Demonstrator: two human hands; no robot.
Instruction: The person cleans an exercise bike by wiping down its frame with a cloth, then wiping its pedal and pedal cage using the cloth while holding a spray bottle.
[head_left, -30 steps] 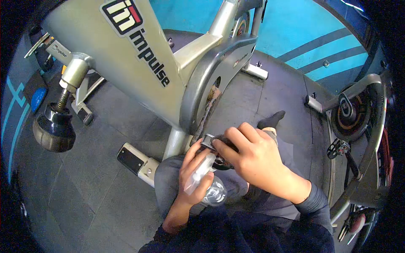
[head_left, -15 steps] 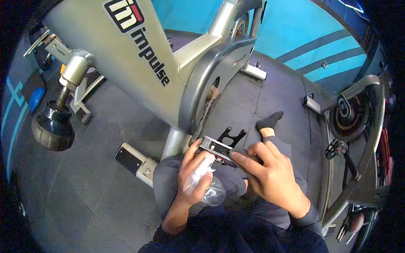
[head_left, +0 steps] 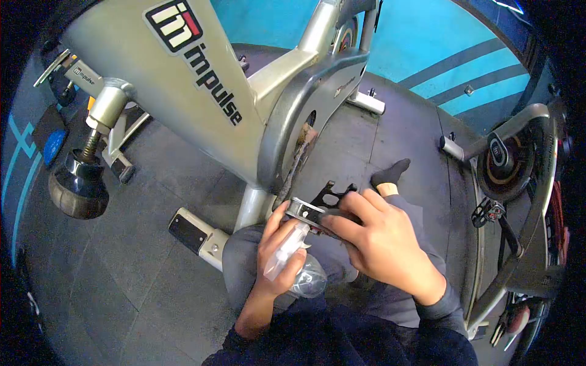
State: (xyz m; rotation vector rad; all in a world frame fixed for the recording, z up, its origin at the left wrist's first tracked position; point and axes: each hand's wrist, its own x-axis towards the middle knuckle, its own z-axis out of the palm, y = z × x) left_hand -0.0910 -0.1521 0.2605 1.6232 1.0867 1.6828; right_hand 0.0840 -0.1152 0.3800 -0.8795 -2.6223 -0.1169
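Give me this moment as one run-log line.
left hand: holding clear spray bottle, touching pedal | right hand: dark cloth-like piece under fingers, at pedal | exercise bike: in front

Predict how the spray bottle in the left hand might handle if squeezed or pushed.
The spray bottle is clear and looks like thin plastic, so it would probably dent when squeezed. Its rounded body might roll on its side, though the jutting spray head would likely stop it rolling far.
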